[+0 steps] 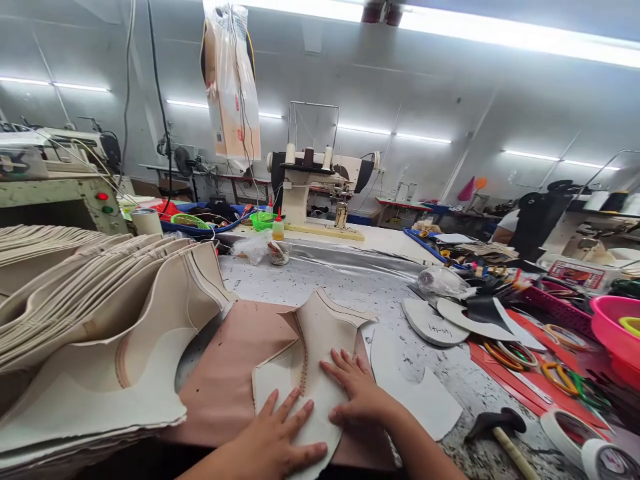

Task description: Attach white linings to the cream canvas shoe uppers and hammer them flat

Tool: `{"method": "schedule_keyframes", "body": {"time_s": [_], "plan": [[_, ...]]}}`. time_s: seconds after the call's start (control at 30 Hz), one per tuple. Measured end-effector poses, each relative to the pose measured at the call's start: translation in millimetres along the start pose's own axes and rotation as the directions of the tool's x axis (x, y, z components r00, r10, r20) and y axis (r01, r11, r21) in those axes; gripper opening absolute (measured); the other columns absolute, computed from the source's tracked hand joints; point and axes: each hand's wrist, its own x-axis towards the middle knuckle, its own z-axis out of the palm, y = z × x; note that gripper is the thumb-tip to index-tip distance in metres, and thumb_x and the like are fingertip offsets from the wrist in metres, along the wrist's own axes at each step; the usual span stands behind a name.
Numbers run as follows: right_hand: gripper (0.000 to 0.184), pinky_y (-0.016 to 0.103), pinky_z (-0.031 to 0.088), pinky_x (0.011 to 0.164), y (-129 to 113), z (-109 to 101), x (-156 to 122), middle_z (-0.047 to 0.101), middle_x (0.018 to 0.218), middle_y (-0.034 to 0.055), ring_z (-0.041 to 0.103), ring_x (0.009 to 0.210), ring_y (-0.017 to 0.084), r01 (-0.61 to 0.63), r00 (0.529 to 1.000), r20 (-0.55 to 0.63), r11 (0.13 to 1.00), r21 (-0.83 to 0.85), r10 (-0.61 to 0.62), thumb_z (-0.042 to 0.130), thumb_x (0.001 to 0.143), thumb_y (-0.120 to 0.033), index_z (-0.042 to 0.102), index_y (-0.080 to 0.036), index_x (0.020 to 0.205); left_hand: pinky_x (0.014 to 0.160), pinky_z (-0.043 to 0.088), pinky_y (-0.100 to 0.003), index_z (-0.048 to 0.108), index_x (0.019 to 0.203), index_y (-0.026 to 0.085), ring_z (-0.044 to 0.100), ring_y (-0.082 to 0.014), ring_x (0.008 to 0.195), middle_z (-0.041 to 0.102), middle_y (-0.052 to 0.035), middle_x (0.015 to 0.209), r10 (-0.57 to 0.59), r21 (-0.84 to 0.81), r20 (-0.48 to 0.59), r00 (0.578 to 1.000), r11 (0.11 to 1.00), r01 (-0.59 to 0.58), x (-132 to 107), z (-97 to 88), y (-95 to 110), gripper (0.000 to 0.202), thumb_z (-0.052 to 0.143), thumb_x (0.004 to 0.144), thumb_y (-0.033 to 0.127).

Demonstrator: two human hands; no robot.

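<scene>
A cream leather shoe-upper piece (315,340) with a stitched seam down its middle lies on a pink-brown mat (225,373) at the near edge of the table. My left hand (280,440) lies flat on the piece's lower left, fingers spread. My right hand (357,390) rests flat on its right side, fingers stretched out. Neither hand grips anything.
A tall stack of cream upper pieces (95,320) fills the left. White cut patterns (435,323), a hammer (500,430), tape rolls (570,427), scissors (560,377) and a pink bowl (613,327) lie to the right. A sewing machine (315,187) stands behind.
</scene>
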Motion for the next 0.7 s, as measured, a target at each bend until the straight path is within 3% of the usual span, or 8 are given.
{"method": "schedule_keyframes", "body": {"time_s": [0.17,0.3,0.4,0.5,0.57,0.63,0.7], "plan": [[0.109,0.055,-0.007,0.105,-5,20,-8,-0.007,0.149,0.0093,-0.012,0.134,0.031,0.018,0.999,-0.033,0.999,-0.047,-0.02,0.067,0.057,-0.062,0.011,-0.025,0.144,0.087,0.027,-0.074,0.029,0.133,0.046,0.024,-0.047,0.125,0.029,-0.0163,0.143,0.052,0.055,-0.028,0.998,0.997,-0.051,-8,13.8,-3,0.079,0.067,0.071,0.015],[0.1,0.058,-0.004,0.105,-2,19,-9,0.002,0.15,0.0098,-0.001,0.136,0.031,0.014,0.998,-0.056,0.998,-0.056,-0.017,0.055,0.066,-0.069,0.012,-0.023,0.144,0.088,0.023,-0.074,0.027,0.134,0.047,0.026,-0.0441,0.126,0.028,-0.0127,0.143,0.114,0.037,-0.183,0.977,0.993,-0.109,-15,31.7,-9,0.07,0.061,0.079,0.021],[0.088,0.058,-0.003,0.106,6,15,0,0.008,0.15,0.0078,0.004,0.136,0.03,-0.067,0.983,-0.177,0.994,-0.089,0.05,0.045,0.075,-0.068,0.014,-0.022,0.144,0.092,0.022,-0.072,0.025,0.135,0.047,0.031,-0.0392,0.127,0.029,-0.0111,0.142,0.146,0.026,-0.231,0.962,0.989,-0.144,-17,42.6,-12,0.064,0.055,0.084,0.022],[0.071,0.061,-0.001,0.105,15,14,13,0.015,0.15,0.002,0.003,0.136,0.031,-0.214,0.927,-0.333,0.972,-0.099,0.171,0.029,0.083,-0.065,0.022,-0.027,0.142,0.099,0.017,-0.067,0.03,0.131,0.05,0.033,-0.0339,0.127,0.033,-0.006,0.141,0.114,0.026,-0.316,0.942,0.993,-0.112,-20,55.5,-13,0.059,0.056,0.085,0.023],[0.067,0.061,0.004,0.104,20,17,22,0.019,0.149,0.0026,0.007,0.136,0.033,-0.271,0.875,-0.439,0.957,-0.1,0.202,0.032,0.084,-0.063,0.028,-0.029,0.141,0.103,0.014,-0.063,0.035,0.127,0.052,0.034,-0.0301,0.128,0.035,-0.0012,0.14,0.058,0.009,-0.384,0.921,0.998,-0.059,-23,63.4,-14,0.054,0.056,0.086,0.024],[0.064,0.061,0.014,0.102,23,20,29,0.026,0.147,0.0079,0.019,0.133,0.037,-0.319,0.784,-0.573,0.947,-0.043,0.239,0.039,0.083,-0.056,0.034,-0.027,0.138,0.104,0.016,-0.06,0.036,0.126,0.054,0.035,-0.0271,0.128,0.039,0.0035,0.137,0.024,-0.05,-0.389,0.921,0.998,-0.047,-27,66.8,-15,0.049,0.051,0.089,0.025],[0.059,0.058,0.03,0.095,25,21,35,0.042,0.138,0.0125,0.039,0.124,0.037,-0.29,0.707,-0.641,0.949,0.12,0.297,0.04,0.082,-0.049,0.038,-0.025,0.136,0.106,0.023,-0.054,0.033,0.129,0.051,0.039,-0.0242,0.125,0.047,0.0058,0.132,0.015,-0.188,-0.328,0.945,0.979,-0.081,-31,63.9,-14,0.045,0.044,0.092,0.029]]}}
